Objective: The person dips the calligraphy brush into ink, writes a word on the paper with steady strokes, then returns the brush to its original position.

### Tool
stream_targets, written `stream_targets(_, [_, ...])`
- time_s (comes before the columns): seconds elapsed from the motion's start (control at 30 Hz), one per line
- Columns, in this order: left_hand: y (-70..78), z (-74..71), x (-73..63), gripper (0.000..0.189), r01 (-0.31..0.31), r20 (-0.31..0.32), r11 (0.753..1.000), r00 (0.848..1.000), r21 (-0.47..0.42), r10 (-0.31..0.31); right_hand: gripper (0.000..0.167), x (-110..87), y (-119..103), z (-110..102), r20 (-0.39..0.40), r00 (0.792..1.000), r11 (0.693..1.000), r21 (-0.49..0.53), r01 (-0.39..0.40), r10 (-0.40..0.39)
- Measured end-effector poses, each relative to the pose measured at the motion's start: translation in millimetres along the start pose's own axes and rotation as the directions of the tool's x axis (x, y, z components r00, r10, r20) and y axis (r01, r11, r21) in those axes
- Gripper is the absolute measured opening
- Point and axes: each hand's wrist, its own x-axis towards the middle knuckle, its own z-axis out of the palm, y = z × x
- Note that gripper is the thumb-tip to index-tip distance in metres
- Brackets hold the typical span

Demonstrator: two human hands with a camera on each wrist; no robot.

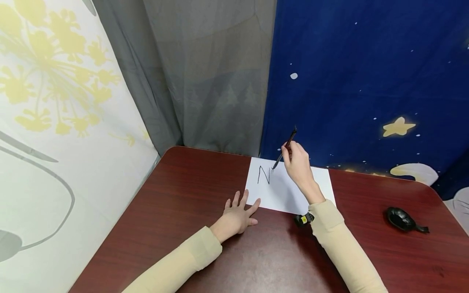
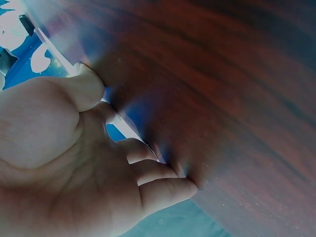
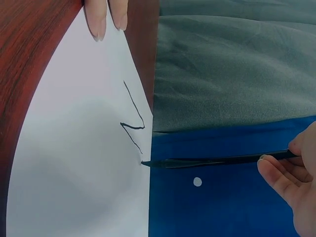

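A sheet of white paper lies on the table near its far edge, with a black letter N on its left part. My right hand pinches a dark brush well up its handle. The brush slants, and its pointed tip meets the paper just right of the N's top. My left hand lies with fingers spread at the paper's lower left edge, some fingertips on the sheet. The left wrist view shows that palm from beneath; the paper is mostly hidden there.
A black gourd-shaped dish rests on the right side of the reddish-brown table. Grey and blue starry curtains hang behind the far edge. A small black device sits at my right wrist.
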Motion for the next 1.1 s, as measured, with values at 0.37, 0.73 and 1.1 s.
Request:
stream_targets(0.37, [-1.0,4.4,5.9,0.065,0.003,0.016,1.000,1.000,0.003,-0.003,0.016,-0.3,0.1,-0.5,-0.010,1.000,1.000,-0.008,0.009,-0.009])
stream_targets(0.73, [-1.0,1.3,3.2,0.064,0.002,0.028,1.000,1.000,0.000,-0.002,0.016,-1.0,-1.3,-2.1,-0.010,1.000,1.000,-0.015,0.010,-0.010])
stream_targets(1.1, [-3.7,8.7,11.5,0.066,-0.001,0.026,1.000,1.000,-0.006,0.001,0.016,-1.5,-2.9,-4.8,-0.013,1.000,1.000,-0.021,0.006,-0.006])
